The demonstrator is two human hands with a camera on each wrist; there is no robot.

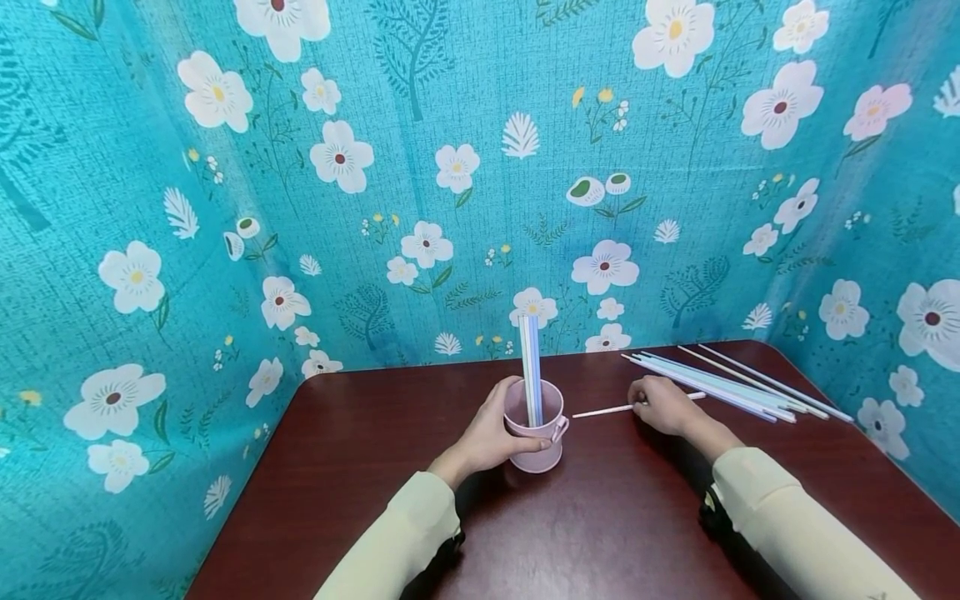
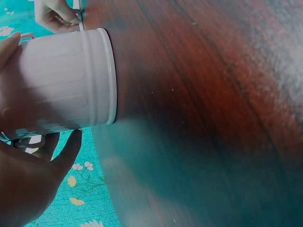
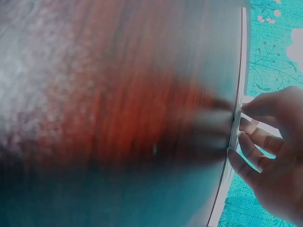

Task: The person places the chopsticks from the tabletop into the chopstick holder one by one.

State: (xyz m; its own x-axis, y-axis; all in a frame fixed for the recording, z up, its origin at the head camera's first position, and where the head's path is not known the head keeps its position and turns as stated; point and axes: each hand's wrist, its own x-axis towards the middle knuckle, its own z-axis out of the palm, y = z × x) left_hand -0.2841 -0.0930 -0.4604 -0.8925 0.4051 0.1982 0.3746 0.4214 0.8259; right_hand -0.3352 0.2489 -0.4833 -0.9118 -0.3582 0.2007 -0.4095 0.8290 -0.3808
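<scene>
A small pink bucket [image 1: 536, 461] with a little side handle stands upright on the table. My left hand [image 1: 487, 429] grips it from the left, thumb across the front; in the left wrist view the fingers reach around its ribbed wall [image 2: 61, 80]. Several pale straw-like sticks [image 1: 531, 358], white and blue, stand inside the bucket and rise above its rim. To the right of the bucket, my right hand [image 1: 666, 407] pinches a thin whitish stick [image 1: 603, 411] that lies along the tabletop. The right wrist view shows fingertips and thumb on that stick [image 3: 242, 56].
A loose bundle of light blue, white and lilac sticks [image 1: 720, 387] lies at the table's back right, just beyond my right hand. The dark reddish-brown table [image 1: 360, 467] ends at a turquoise flowered cloth [image 1: 450, 250] hanging behind and at both sides.
</scene>
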